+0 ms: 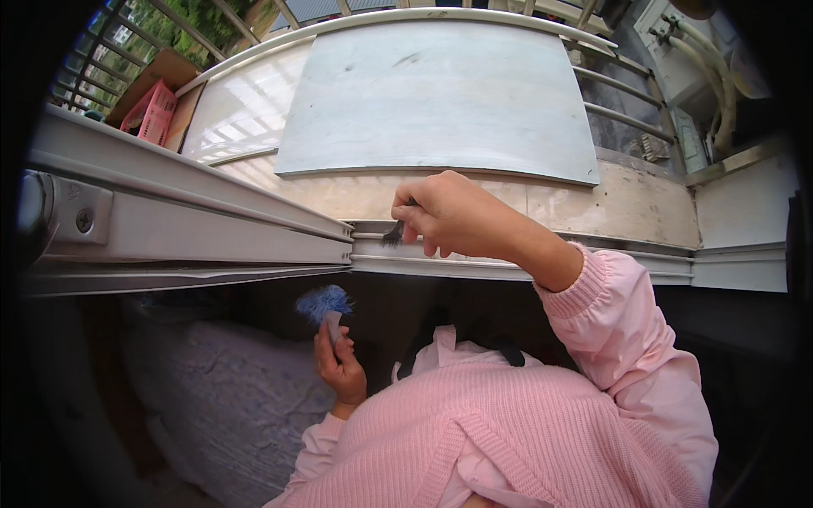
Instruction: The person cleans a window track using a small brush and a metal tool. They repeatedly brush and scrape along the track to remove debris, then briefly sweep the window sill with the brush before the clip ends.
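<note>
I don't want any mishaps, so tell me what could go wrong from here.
The white sash ends close to the right hand and might pinch it if slid. The dark brush could drop onto the track if that grip slips. The blue duster in the left hand might shed onto the patterned cloth nearby.

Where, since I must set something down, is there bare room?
The pale-blue rectangular board inside the curved white rail; also the cream ledge between board and white metal track, right of the right hand. Crowded: the track at that hand's black-bristled brush.
</note>
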Demonstrator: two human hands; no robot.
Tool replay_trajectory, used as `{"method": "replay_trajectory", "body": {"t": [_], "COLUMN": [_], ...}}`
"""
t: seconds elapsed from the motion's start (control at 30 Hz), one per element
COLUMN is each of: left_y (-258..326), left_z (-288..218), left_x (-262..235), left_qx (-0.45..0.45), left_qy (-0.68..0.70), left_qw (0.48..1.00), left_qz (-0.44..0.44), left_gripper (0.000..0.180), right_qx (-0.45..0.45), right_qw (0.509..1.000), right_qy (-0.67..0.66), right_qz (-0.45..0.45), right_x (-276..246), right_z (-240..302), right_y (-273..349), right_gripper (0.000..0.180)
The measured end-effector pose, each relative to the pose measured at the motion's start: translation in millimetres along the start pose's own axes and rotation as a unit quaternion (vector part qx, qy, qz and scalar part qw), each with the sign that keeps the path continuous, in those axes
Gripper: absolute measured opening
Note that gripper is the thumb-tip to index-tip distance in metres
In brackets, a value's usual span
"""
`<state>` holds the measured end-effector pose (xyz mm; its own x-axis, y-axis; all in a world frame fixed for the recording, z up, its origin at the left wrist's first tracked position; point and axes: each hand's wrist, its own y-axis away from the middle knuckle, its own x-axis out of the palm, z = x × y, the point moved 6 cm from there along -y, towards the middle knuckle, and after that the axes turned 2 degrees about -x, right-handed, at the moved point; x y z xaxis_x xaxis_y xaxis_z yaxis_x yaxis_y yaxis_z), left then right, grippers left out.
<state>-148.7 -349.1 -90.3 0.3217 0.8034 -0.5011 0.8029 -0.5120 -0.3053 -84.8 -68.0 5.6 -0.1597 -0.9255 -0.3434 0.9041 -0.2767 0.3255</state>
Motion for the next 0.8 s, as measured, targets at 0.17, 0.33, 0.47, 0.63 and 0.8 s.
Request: {"method": "replay_trajectory", "body": {"t": [0.17, 0.33, 0.47, 0.63, 0.8], "left_y": [-4.6, -6.1, -5.5, -5.0, -2.4], "left_z": [-9.5, -12.2, -13.0, -13.3, -10.4], "left_x": [1.1, 0.2, 0.8, -1.3, -1.4], "left_qx": [0.001, 0.012, 0.008, 0.005, 0.013], "left_qy": [0.001, 0.019, 0.024, 0.02, 0.022], "left_qw": [1.0, 1.0, 1.0, 1.0, 1.0], "left_qz": [0.003, 0.008, 0.004, 0.011, 0.0], "left_gripper": [0.031, 0.031, 0.03, 0.03, 0.029], "right_qx": [-0.069, -0.066, 0.001, -0.151, -0.182], "right_qw": [0.997, 0.976, 0.999, 0.981, 0.953], "right_qy": [-0.018, 0.207, 0.037, 0.044, 0.215], "right_qz": [-0.036, -0.004, -0.008, -0.117, -0.112], "right_x": [38.2, 14.9, -1.2, 39.7, 38.9], "right_z": [6.1, 5.9, 8.6, 15.1, -3.1], "right_y": [-26.8, -5.6, 10.8, -21.8, -19.6], "right_gripper": [0.021, 0.019, 0.02, 0.018, 0.011]}}
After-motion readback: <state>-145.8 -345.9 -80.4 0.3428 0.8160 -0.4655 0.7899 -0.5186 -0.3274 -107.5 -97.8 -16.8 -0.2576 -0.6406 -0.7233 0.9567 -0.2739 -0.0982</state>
